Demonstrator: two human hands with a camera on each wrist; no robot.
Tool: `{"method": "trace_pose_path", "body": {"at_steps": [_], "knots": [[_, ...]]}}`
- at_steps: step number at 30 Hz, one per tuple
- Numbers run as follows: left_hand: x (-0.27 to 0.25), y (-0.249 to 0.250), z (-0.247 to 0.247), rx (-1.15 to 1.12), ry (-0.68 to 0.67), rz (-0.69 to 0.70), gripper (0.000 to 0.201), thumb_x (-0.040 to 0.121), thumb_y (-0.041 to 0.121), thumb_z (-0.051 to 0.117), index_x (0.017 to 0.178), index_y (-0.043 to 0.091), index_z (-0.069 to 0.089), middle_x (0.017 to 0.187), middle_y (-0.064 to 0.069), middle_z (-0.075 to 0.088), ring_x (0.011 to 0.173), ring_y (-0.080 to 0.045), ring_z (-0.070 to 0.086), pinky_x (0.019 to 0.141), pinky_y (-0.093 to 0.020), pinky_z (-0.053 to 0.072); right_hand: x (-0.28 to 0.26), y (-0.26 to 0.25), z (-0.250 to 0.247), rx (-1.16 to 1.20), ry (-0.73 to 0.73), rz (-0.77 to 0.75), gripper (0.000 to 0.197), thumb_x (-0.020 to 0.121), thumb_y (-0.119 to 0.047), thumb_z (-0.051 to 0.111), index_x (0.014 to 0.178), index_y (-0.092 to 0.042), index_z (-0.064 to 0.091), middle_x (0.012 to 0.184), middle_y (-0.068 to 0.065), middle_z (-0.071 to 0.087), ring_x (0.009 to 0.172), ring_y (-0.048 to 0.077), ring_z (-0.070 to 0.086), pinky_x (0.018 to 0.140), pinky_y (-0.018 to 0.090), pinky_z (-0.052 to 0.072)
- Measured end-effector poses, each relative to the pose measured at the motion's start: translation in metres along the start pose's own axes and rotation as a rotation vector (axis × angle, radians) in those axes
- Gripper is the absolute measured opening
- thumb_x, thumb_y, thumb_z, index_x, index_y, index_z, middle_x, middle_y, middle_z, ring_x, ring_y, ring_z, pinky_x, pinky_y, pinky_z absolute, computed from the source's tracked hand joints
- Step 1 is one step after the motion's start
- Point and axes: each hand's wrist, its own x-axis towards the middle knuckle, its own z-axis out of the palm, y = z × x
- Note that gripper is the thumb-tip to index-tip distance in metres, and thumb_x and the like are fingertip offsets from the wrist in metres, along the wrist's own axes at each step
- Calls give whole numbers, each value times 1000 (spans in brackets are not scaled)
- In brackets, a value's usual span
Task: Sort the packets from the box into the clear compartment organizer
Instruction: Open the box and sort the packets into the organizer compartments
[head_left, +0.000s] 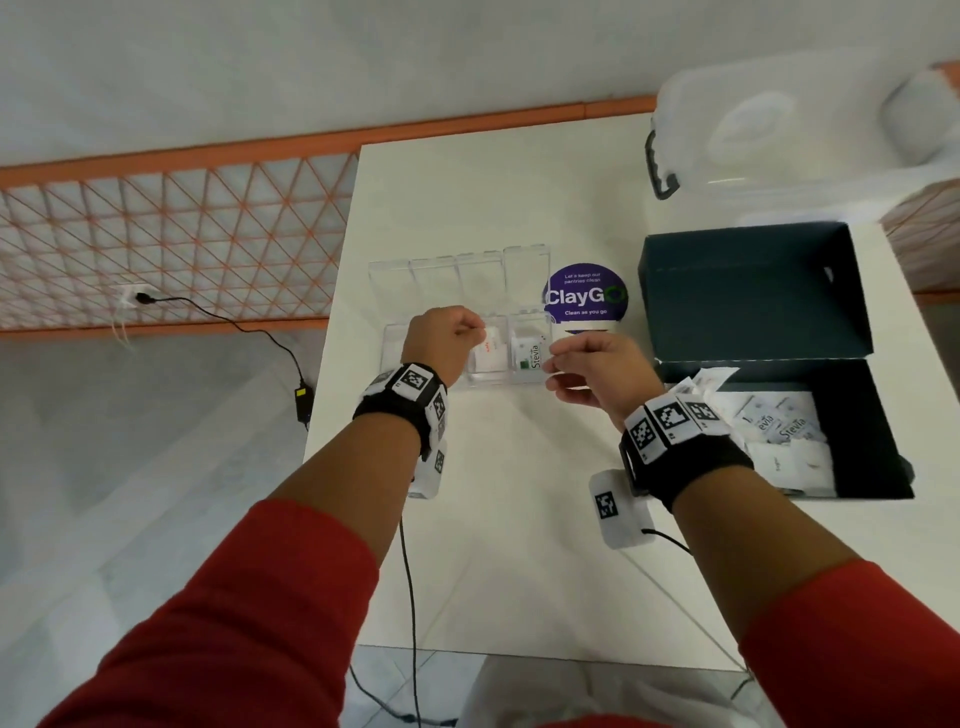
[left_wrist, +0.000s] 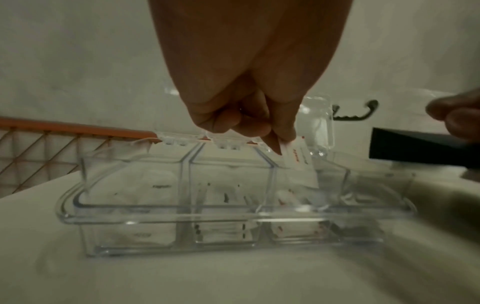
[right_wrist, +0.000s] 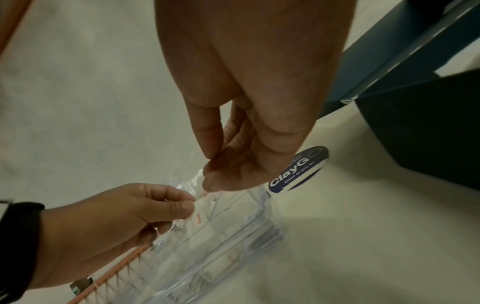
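Red sleeves (head_left: 270, 597) lead to the hands: the left hand (head_left: 441, 340) pinches a white packet with red print (left_wrist: 298, 154) by its top edge, dangling it above the third compartment of the clear organizer (left_wrist: 182, 214), likely to drop it onto like packets, while the right hand (head_left: 597, 371) hovers beside with relaxed fingers, grasping nothing. Beyond them, open lids stand along the organizer's far edge, and the dark box (head_left: 852, 441) of remaining packets sits well right on the bench (head_left: 519, 571), leaving open room between.
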Motion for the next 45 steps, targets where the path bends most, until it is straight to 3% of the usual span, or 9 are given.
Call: {"method": "trace_pose_path", "body": {"at_steps": [4,11,18,22,25,29,33,41,45], "knots": [[1,1,9,153,-116,36,15,91,15,62,101,12,73,102,-6,72,97,-20,65,89,-34,51,1,4,-4,19,20,21,17,93,4,58,87,-10,66,78,5,71,64,17,66,65,29,58],[0,-5,10,334,-181,179,29,94,9,55,121,6,64,131,-9,59,123,-24,51,105,-31,34,8,6,5,20,21,14,17,92,4,58,87,-8,67,76,5,71,61,15,67,62,27,58],[-10,5,5,139,-38,351,16,89,7,58,100,11,70,111,-1,65,75,-8,50,81,-21,42,11,-2,3,-1,32,-1,17,93,4,58,87,-8,68,72,2,73,60,15,69,60,26,59],[-30,26,21,54,-113,451,13,87,16,66,99,15,71,104,4,66,66,6,47,72,-12,37,10,-15,-12,-33,41,-23,11,93,-1,61,94,-8,69,77,2,74,66,16,71,60,26,58],[-53,40,43,21,-244,451,19,87,27,68,104,19,69,107,5,64,66,0,52,70,-15,41,7,-25,-40,-64,39,-36,7,94,-5,63,95,-8,69,79,3,75,68,16,72,60,26,59],[-77,52,75,95,-436,458,43,84,43,69,121,24,61,125,7,56,91,-7,55,82,-18,43,3,-32,-95,-154,67,6,7,95,-12,64,91,-11,70,83,3,76,78,19,73,72,33,59],[-88,67,106,250,-508,484,81,74,60,72,142,28,40,149,4,36,131,-17,39,108,-40,33,5,-32,-148,-353,118,139,7,90,-8,69,96,-8,71,89,10,75,85,22,73,78,38,60],[-106,82,139,280,-510,322,119,57,66,79,150,28,16,158,6,15,142,-17,24,114,-44,20,12,-24,-175,-1124,-43,335,30,80,-30,82,102,-10,75,89,3,73,92,22,71,91,42,58],[-110,83,140,246,-502,278,120,57,62,82,151,30,15,158,11,14,140,-14,24,113,-42,20,21,-10,-161,-1225,-192,281,41,77,-41,83,107,-20,66,96,-2,66,80,19,64,79,36,57]]}}
